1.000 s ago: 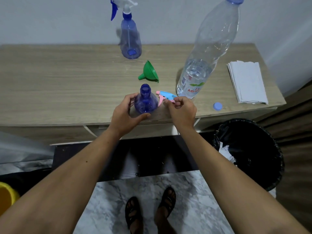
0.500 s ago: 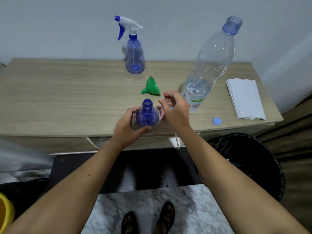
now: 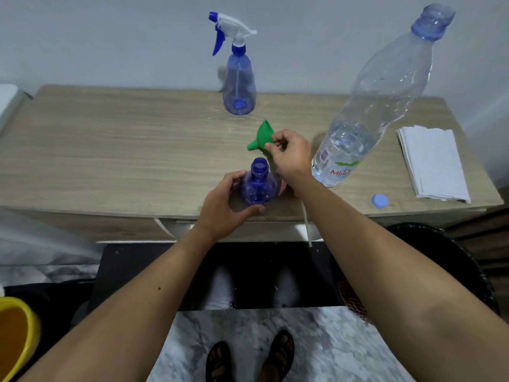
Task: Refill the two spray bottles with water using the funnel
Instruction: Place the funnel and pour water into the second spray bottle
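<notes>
Presently your left hand (image 3: 223, 209) grips the uncapped blue spray bottle (image 3: 257, 186) near the front edge of the wooden table (image 3: 115, 150); fingers curl round its left side and the thumb lies across the near base. Bottle upright, neck open, trigger head off.

Your right hand (image 3: 290, 157) pinches the rim of the green funnel (image 3: 263, 137) between thumb and fingertips. Funnel lies tilted, spout pointing left and toward you, just behind the open bottle neck. Whether it is off the tabletop or resting on it cannot be told.

A sliver of pink (image 3: 283, 187) shows beside the bottle under your right wrist; mostly hidden, so not identifiable.

Second spray bottle (image 3: 239, 86) stands upright at the back of the table, white-and-blue trigger head fitted, well apart from both hands.

Large clear water bottle (image 3: 369, 111) stands to the right of your right hand, cap off, water in the lower part only. Its blue cap (image 3: 380, 201) lies near the front edge, further right. Stack of folded white paper (image 3: 432, 164) at the right end.

Black bin (image 3: 454, 260) on the floor to the right; yellow bucket (image 3: 16, 337) at lower left.
</notes>
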Demonstrator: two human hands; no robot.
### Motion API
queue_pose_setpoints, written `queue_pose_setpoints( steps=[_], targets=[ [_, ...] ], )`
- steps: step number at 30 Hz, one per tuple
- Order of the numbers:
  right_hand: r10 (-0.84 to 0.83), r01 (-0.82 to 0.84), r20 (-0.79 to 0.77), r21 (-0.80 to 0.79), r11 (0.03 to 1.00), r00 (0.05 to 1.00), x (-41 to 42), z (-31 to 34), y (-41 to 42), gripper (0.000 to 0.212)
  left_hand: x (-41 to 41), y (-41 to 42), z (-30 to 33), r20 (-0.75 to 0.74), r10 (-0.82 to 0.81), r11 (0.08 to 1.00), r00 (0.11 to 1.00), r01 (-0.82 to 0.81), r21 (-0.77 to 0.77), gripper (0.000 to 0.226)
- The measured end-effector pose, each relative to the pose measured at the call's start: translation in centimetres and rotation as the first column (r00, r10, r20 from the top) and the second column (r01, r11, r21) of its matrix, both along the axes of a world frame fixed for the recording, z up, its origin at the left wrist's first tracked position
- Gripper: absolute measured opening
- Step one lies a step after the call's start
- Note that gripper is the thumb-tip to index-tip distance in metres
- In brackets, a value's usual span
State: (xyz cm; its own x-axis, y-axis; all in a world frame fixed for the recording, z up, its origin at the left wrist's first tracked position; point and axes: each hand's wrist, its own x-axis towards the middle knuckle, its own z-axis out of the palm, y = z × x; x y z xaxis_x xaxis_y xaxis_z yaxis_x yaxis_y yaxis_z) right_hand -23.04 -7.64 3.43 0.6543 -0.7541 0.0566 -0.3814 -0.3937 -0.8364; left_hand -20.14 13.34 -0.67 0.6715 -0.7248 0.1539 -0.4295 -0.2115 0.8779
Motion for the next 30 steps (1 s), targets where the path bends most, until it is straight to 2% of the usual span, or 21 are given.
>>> queue_pose_setpoints(
  steps=[5,14,22,30],
  targets=[
    [0.026,-0.025,0.097,-0.011,1.0,0.995,-1.1,2.3,0.6,0.012,-0.1,0.1,0.0,-0.007,0.004,1.0,1.0,-0.004,0.007,0.092],
    [0.235,-0.172,0.256,-0.245,0.954,0.938,-6.9,9.3,1.5,0.014,-0.1,0.1,0.4,0.005,0.021,0.997,1.0,-0.022,0.071,0.094],
    [0.402,-0.304,0.123,-0.466,0.831,0.908,-9.4,10.5,3.0,0.011,0.1,0.0,-0.5,-0.062,0.018,0.999,0.998,-0.015,0.044,0.093],
    [0.46,-0.382,0.028,-0.515,0.768,0.887,-9.9,9.7,3.8,0.011,0.3,0.0,-1.0,-0.083,-0.001,1.0,0.997,0.001,0.001,0.091]
  ],
)
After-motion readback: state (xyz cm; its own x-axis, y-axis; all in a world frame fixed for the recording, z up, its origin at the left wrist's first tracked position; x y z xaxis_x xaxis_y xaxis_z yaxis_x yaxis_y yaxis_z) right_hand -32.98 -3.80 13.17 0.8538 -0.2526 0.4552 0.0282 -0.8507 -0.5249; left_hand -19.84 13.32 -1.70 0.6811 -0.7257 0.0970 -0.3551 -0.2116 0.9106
